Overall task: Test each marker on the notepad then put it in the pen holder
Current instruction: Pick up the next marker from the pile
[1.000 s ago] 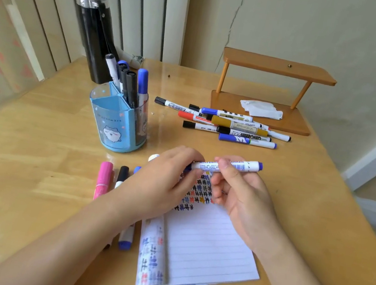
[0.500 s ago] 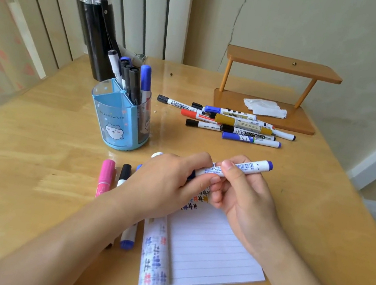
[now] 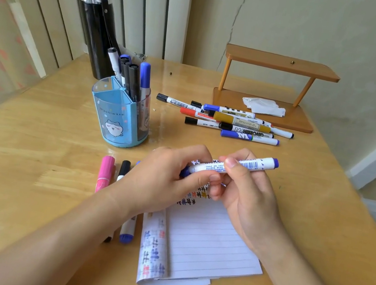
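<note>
Holds a blue whiteboard marker (image 3: 232,168) roughly level, just above the top of the notepad (image 3: 205,242), between both hands. Pinches the barrel in the right hand (image 3: 246,189), thumb on top near the barcode and fingers curled beneath as support. Wraps the left hand (image 3: 165,181) round the other end, where a bit of blue cap shows between thumb and fingers. Looks, from this two-handed grip along one line, like pulling the cap off or pressing it on; cannot tell which.

Works directly over the notepad, presumably so that the tip has little way to travel to the lined page below the rows of coloured test marks.

Has the blue pen holder (image 3: 116,115) near, beyond the left hand, probably for an easy drop-in, with several markers upright in its rear compartment.

Further back on the tabletop (image 3: 33,141), before a wooden stand (image 3: 279,65), a heap of markers (image 3: 230,123) lying flat, probably awaiting their turn.

Beside the notepad, partly under the left forearm, a pink marker (image 3: 105,173) and two more markers; reason for that separate spot unclear.
</note>
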